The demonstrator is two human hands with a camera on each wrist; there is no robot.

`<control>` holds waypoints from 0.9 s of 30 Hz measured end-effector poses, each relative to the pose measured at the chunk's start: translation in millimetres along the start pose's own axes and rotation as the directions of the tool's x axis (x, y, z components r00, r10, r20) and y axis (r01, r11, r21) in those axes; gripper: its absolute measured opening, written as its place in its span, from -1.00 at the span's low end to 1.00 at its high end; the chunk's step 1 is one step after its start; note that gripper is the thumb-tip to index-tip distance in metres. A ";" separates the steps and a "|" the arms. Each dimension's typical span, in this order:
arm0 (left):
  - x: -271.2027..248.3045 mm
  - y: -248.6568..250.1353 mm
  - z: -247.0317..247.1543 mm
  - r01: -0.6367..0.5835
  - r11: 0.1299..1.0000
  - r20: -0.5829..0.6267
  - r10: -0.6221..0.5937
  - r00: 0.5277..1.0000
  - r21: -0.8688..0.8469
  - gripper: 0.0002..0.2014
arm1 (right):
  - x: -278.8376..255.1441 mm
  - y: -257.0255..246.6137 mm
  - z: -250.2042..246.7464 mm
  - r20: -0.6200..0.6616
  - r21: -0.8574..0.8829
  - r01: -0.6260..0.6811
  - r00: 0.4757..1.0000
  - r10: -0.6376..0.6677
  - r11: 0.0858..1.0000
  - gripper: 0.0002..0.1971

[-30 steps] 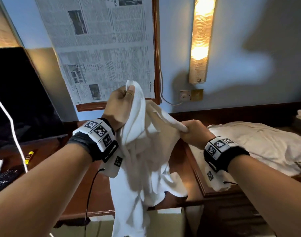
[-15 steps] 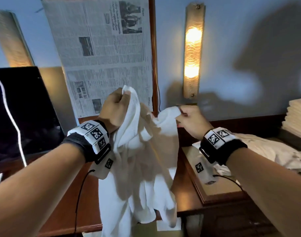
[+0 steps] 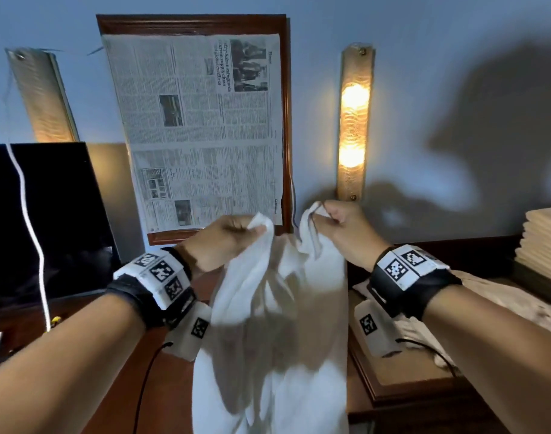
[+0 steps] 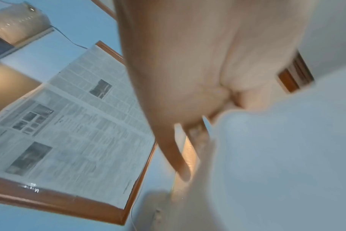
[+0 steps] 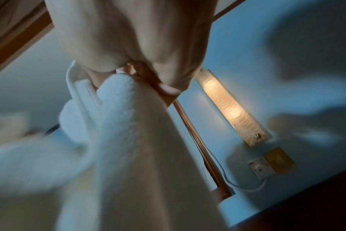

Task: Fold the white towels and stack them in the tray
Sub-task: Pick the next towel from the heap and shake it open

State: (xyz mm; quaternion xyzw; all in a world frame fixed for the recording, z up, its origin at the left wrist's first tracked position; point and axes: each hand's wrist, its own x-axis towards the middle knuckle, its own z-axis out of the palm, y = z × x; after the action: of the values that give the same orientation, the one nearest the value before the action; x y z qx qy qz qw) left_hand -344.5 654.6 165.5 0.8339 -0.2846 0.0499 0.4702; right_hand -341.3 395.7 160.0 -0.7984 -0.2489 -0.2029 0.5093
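blue wall (image 3: 424,42), lit wall lamp (image 3: 354,123), framed newspaper (image 3: 199,126), dark screen (image 3: 45,220), wooden desk (image 3: 174,386)

I count my two hands, the left hand (image 3: 227,242) and the right hand (image 3: 346,233), one white towel (image 3: 277,333) hanging between them, one stack of folded towels (image 3: 543,242), one tray (image 3: 393,393), two wall lamps (image 3: 354,120), one framed newspaper (image 3: 199,130) and one dark screen (image 3: 48,220).

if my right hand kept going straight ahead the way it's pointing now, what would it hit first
Probably the wall, near the foot of the lit wall lamp. The right hand pinches the white towel, and nothing else shows ahead; depth is unclear.
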 end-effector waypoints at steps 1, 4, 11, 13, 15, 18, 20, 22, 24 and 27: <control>-4.8 1.6 -6.8 0.030 0.999 0.161 -0.032 0.986 0.019 -0.66 | 3.3 -4.1 -5.3 -0.033 0.000 -0.006 0.999 0.006 1.000 -0.71; -15.9 15.9 -30.8 0.015 0.998 0.324 -0.035 0.945 0.065 -0.74 | 13.6 -17.9 -16.3 -0.054 -0.034 0.051 0.997 -0.053 0.998 -0.68; -14.3 48.8 -64.1 -0.264 0.964 -0.132 0.264 0.956 0.013 -0.71 | 26.7 -75.7 -12.6 0.054 -0.085 0.239 0.971 -0.235 0.967 -0.80; -14.3 63.4 -62.6 -0.329 0.944 -0.175 0.325 0.929 0.006 -0.67 | 31.0 -90.5 -9.0 0.084 -0.077 0.269 0.961 -0.263 0.960 -0.72; -13.7 75.4 -58.2 -0.375 0.927 -0.219 0.359 0.907 -0.035 -0.67 | 34.2 -105.1 -4.2 0.080 -0.047 0.313 0.948 -0.309 0.949 -0.75; -7.1 81.9 -52.2 -0.432 0.896 -0.276 0.391 0.878 -0.105 -0.72 | 39.4 -126.3 2.5 0.020 0.048 0.371 0.928 -0.372 0.927 -0.87; -3.2 85.7 -48.7 -0.462 0.873 -0.308 0.402 0.862 -0.154 -0.75 | 43.3 -138.0 3.1 -0.027 0.121 0.395 0.918 -0.395 0.911 -0.93; 1.1 89.2 -46.1 -0.484 0.850 -0.322 0.408 0.855 -0.209 -0.76 | 47.4 -146.5 1.7 -0.056 0.167 0.409 0.912 -0.406 0.897 -0.94; 6.0 92.2 -43.8 -0.516 0.811 -0.345 0.418 0.840 -0.275 -0.66 | 52.4 -150.4 -0.1 -0.042 0.219 0.393 0.918 -0.394 0.893 -0.92; 17.2 96.8 -41.2 -0.545 0.783 -0.414 0.408 0.814 -0.301 -0.73 | 58.2 -150.6 -0.6 -0.001 0.262 0.358 0.929 -0.371 0.896 -0.91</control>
State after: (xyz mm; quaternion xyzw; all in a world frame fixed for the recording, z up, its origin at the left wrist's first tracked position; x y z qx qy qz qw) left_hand -373.1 642.4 267.5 0.5963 -0.4108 0.2455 0.6445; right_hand -386.1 460.1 301.1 -0.6693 -0.4306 -0.2409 0.5555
